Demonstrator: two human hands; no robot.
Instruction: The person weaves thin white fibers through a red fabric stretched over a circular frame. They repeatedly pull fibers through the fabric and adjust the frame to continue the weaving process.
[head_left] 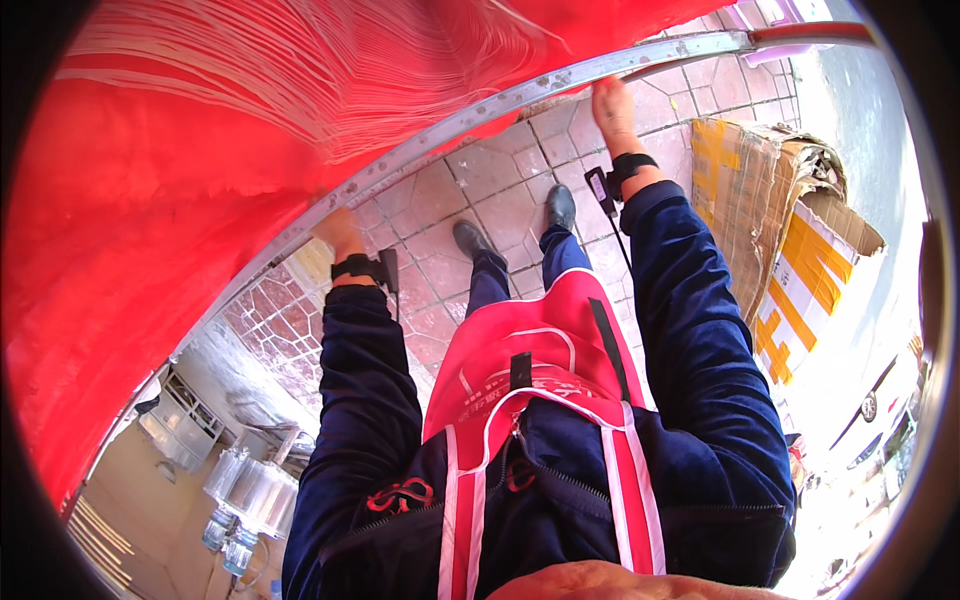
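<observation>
A wide red sheet (190, 200) with many fine pale lines, like threads or streaks, fills the upper left. Along its near edge runs a long, worn metal rail (450, 125), which curves in this view. My left hand (340, 235) is at the rail's lower left part, its fingers going out of sight at the bar. Farther right, my right hand (612, 108) meets the same rail near the sheet's right end, and its fingertips are hidden there too. Both hands appear closed on the rail. Each wrist wears a black strap with a small device.
Flattened, torn cardboard boxes (740, 200) with yellow tape lean at the right by a pale wall (870, 130). My shoes stand on paving tiles (490, 190). At the lower left are wrapped bottle packs (255, 490) and a grey cabinet (180, 420). A white car (870, 410) shows at far right.
</observation>
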